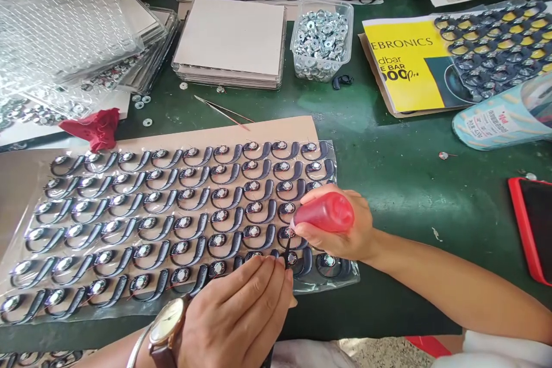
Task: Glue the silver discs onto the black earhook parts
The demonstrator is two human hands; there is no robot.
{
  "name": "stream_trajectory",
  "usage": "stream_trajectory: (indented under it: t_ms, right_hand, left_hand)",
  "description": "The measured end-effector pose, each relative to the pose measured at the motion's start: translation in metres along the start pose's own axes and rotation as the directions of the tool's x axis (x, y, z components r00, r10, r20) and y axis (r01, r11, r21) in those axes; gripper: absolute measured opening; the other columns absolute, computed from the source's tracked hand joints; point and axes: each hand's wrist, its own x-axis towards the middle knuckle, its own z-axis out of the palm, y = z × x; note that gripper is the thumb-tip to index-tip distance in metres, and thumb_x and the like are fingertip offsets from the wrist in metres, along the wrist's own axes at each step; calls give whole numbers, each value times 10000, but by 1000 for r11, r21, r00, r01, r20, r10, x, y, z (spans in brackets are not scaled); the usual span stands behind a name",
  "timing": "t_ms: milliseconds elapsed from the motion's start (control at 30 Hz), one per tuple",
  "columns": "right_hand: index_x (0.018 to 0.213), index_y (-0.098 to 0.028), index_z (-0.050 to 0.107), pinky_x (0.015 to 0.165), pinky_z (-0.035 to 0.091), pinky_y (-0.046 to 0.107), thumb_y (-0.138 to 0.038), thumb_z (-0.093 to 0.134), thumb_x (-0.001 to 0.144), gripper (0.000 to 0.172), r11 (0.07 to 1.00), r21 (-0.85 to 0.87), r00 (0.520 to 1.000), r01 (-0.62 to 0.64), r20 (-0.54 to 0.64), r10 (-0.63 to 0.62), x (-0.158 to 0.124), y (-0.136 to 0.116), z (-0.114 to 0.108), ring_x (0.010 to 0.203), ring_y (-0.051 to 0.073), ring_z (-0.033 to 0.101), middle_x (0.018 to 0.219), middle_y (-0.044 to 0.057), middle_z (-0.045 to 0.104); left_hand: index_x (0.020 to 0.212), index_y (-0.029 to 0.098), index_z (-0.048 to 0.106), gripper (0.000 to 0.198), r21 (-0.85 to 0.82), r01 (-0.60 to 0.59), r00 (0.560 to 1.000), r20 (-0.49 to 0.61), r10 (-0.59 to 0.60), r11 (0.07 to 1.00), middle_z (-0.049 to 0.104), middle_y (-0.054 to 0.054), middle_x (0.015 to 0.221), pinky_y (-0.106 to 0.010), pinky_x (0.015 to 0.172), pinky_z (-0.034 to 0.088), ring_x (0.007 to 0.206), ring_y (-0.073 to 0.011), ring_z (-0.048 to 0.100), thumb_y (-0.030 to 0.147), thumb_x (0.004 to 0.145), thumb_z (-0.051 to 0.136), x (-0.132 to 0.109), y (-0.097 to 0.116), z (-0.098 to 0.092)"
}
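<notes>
My right hand is wrapped round a soft squeeze bottle of red liquid, tilted with its nozzle pointing down-left at one of the round silver speakers. In my left hand, fingers together, are black tweezers; their dark tip shows close to the nozzle, the rest mostly hidden. Beneath both hands lies a clear plastic tray with rows of black ear-hook shells, each bearing a small silver speaker with thin reddish wires. My hands cover some shells at the lower right.
Behind the tray are metal tweezers, a red crumpled piece, stacked card-topped trays and a tub of silver discs. To the right lie a yellow printed box, a light-blue cup on its side and a red-edged phone.
</notes>
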Motion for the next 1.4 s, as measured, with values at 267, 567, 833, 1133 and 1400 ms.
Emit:
stream_trajectory:
  t_ms: [267,567,833,1133,1400]
  right_hand:
    - [810,-185,638,476,530,214,-326,732,786,170,1000,1,997,4,-81,-4,1,0,-2,533,129,646,650,7,673]
    - [767,-204,629,491,524,233,-321,737,779,159,999,12,996,-51,-70,52,-2,3,0,550,138,644,605,-16,653]
    - [775,-218,611,497,527,234,-327,730,802,164,998,16,997,-54,-52,55,-1,3,-2,553,144,645,611,-8,647]
    - [776,-196,616,507,527,227,-343,742,795,194,997,35,997,-73,0,73,-1,4,0,564,140,656,616,-10,670]
    - [714,-170,635,506,509,245,-296,695,826,179,992,-53,994,-111,2,111,-1,1,-6,562,142,644,664,26,685]
  left_hand:
    - [1063,60,688,198,-9,30,999,32,-30,1000,737,-90,1047,-362,878,616,1009,-221,699,88,899,580,0,-2,0]
    - [1042,62,689,184,-11,42,999,19,-42,999,741,-87,1015,-352,851,627,974,-215,709,89,891,588,5,-2,-3]
    - [1048,51,688,194,-64,25,999,-19,-26,998,737,-109,1030,-359,852,626,980,-230,709,104,915,557,-1,-5,4]
    - [1061,56,688,199,-69,36,999,-13,-37,997,733,-104,1045,-355,900,607,1001,-223,701,103,905,574,-4,-5,5]
    - [1060,62,691,199,-118,71,996,-39,-76,991,732,-95,1061,-364,953,567,1057,-212,676,103,922,553,-4,-5,4]
